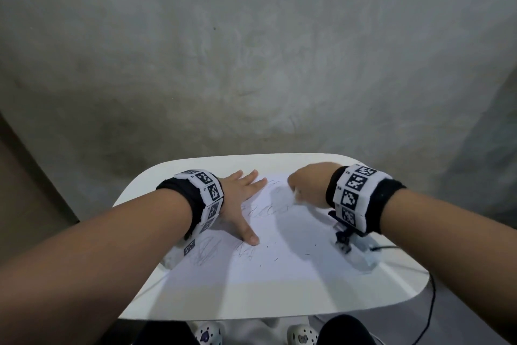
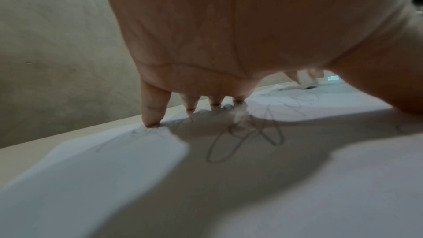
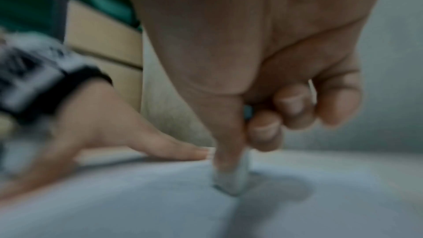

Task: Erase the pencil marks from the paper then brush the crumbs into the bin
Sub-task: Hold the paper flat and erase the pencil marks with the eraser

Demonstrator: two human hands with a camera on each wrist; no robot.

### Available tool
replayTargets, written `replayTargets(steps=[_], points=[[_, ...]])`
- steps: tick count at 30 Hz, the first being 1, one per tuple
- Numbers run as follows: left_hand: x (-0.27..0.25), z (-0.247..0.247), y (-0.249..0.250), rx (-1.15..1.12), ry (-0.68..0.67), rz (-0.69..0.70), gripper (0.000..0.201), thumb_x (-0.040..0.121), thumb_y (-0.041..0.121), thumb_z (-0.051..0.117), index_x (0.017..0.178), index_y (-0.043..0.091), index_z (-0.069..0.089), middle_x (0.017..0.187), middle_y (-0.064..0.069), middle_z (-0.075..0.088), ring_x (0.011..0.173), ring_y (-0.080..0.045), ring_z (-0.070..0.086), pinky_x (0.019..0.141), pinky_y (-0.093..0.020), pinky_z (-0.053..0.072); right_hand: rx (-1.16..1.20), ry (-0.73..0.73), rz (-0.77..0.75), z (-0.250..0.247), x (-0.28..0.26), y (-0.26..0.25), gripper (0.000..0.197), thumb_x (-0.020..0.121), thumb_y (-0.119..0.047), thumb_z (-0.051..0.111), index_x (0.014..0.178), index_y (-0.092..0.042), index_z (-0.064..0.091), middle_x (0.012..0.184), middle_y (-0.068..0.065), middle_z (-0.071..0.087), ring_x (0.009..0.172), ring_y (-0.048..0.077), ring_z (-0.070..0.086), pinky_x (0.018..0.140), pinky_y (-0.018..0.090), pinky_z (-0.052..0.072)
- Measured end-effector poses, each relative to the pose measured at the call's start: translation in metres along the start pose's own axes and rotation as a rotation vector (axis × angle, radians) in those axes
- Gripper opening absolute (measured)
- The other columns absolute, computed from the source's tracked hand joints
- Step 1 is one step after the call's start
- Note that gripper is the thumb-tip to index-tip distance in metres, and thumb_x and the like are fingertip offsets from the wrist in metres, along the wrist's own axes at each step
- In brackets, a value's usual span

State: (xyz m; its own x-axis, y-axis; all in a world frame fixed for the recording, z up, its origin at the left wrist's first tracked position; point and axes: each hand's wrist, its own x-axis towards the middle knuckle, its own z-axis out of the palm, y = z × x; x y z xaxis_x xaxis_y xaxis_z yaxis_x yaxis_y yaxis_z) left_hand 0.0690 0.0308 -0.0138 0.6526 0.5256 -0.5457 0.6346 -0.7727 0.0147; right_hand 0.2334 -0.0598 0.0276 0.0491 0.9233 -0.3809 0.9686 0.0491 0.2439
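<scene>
Rubbing out pencil scribbles, mid-scrub

Left hand [image 1: 237,202] lies flat with fingers spread, pinning the paper [image 1: 279,269] on the tabletop [image 1: 391,288]. Right hand [image 1: 310,185] pinches an eraser [image 3: 231,182], its tip pressed to the paper near the tabletop's far edge. Scribbles [image 1: 243,252] remain nearer the left side.

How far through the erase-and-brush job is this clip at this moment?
Early to midway. Done: little that shows; dark crumbs already lie on the paper, so some rubbing has happened. In hand: the left hand presses the sheet flat while the right hand pinches the eraser down on its far part. Left: scribbles near the left thumb and in the middle remain, and no crumbs are brushed off; no bin is in view.
</scene>
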Motion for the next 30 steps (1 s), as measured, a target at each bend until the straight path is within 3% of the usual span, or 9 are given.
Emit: replayTargets(steps=[5, 8, 10, 12, 16, 20, 24, 28, 30], points=[[0.000, 0.000, 0.002, 0.004, 0.000, -0.006, 0.136, 0.065, 0.078, 0.071, 0.150, 0.038, -0.027, 0.158, 0.013, -0.032, 0.149, -0.019, -0.024, 0.119, -0.055, 0.000, -0.043, -0.012, -0.122, 0.004, -0.003, -0.017, 0.019, 0.092, -0.018, 0.050, 0.103, -0.011, 0.063, 0.092, 0.002, 0.064, 0.082, 0.024, 0.057, 0.064, 0.027, 0.039], [-0.001, -0.002, 0.003, 0.006, -0.001, -0.006, 0.136, 0.065, 0.078, 0.071, 0.150, 0.037, -0.026, 0.158, 0.012, -0.032, 0.149, -0.019, -0.023, 0.118, -0.056, 0.000, 0.009, 0.013, -0.015, -0.004, 0.001, -0.001, 0.023, 0.090, -0.017, 0.049, 0.105, -0.010, 0.064, 0.103, 0.004, 0.068, 0.087, 0.025, 0.061, 0.070, 0.030, 0.044], [-0.001, -0.001, 0.003, 0.002, -0.001, -0.009, 0.135, 0.065, 0.077, 0.071, 0.151, 0.036, -0.026, 0.159, 0.011, -0.032, 0.149, -0.019, -0.023, 0.118, -0.055, 0.000, -0.020, 0.038, -0.042, -0.001, 0.001, -0.005, 0.019, 0.090, -0.015, 0.049, 0.102, -0.011, 0.064, 0.097, 0.003, 0.069, 0.085, 0.023, 0.062, 0.068, 0.030, 0.048], [-0.001, 0.000, 0.004, 0.010, -0.004, -0.008, 0.135, 0.066, 0.078, 0.070, 0.150, 0.036, -0.027, 0.158, 0.011, -0.032, 0.149, -0.020, -0.023, 0.118, -0.054, -0.001, -0.010, 0.026, -0.133, 0.005, -0.001, -0.021, 0.016, 0.090, -0.017, 0.051, 0.100, -0.013, 0.062, 0.089, -0.001, 0.064, 0.082, 0.022, 0.058, 0.063, 0.028, 0.042], [-0.001, -0.001, 0.004, -0.001, -0.001, -0.008, 0.135, 0.066, 0.076, 0.072, 0.150, 0.037, -0.026, 0.159, 0.011, -0.032, 0.149, -0.020, -0.024, 0.118, -0.054, -0.001, 0.069, 0.050, 0.004, -0.003, 0.004, -0.001, 0.019, 0.090, -0.019, 0.050, 0.104, -0.012, 0.062, 0.098, 0.001, 0.065, 0.089, 0.023, 0.059, 0.073, 0.032, 0.047], [0.000, 0.003, 0.003, 0.009, 0.020, -0.012, 0.135, 0.064, 0.078, 0.071, 0.150, 0.038, -0.026, 0.159, 0.013, -0.032, 0.149, -0.019, -0.023, 0.119, -0.053, -0.001, -0.016, 0.021, -0.122, 0.003, 0.003, -0.020, 0.016, 0.091, -0.017, 0.049, 0.100, -0.012, 0.062, 0.086, -0.001, 0.061, 0.081, 0.023, 0.059, 0.061, 0.026, 0.041], [-0.001, 0.000, 0.004, 0.006, 0.011, -0.014, 0.135, 0.065, 0.077, 0.071, 0.151, 0.038, -0.025, 0.159, 0.012, -0.031, 0.149, -0.019, -0.023, 0.118, -0.055, -0.001, 0.012, 0.029, -0.006, -0.007, 0.007, -0.002, 0.019, 0.091, -0.015, 0.047, 0.103, -0.012, 0.062, 0.094, -0.001, 0.063, 0.093, 0.025, 0.063, 0.079, 0.034, 0.051], [-0.001, 0.001, 0.005, 0.006, 0.018, -0.013, 0.134, 0.066, 0.076, 0.071, 0.151, 0.037, -0.025, 0.159, 0.012, -0.031, 0.149, -0.020, -0.023, 0.119, -0.053, -0.002, -0.066, -0.002, -0.132, 0.000, 0.005, -0.021, 0.018, 0.092, -0.018, 0.048, 0.101, -0.013, 0.063, 0.094, 0.001, 0.066, 0.085, 0.022, 0.062, 0.067, 0.030, 0.046], [-0.002, 0.000, 0.005, 0.009, 0.015, -0.016, 0.134, 0.066, 0.076, 0.071, 0.151, 0.037, -0.025, 0.159, 0.011, -0.031, 0.149, -0.020, -0.023, 0.119, -0.053, -0.002, -0.030, -0.009, -0.069, -0.004, 0.009, -0.014, 0.020, 0.091, -0.019, 0.049, 0.101, -0.012, 0.064, 0.096, 0.000, 0.067, 0.088, 0.023, 0.064, 0.072, 0.032, 0.048]])
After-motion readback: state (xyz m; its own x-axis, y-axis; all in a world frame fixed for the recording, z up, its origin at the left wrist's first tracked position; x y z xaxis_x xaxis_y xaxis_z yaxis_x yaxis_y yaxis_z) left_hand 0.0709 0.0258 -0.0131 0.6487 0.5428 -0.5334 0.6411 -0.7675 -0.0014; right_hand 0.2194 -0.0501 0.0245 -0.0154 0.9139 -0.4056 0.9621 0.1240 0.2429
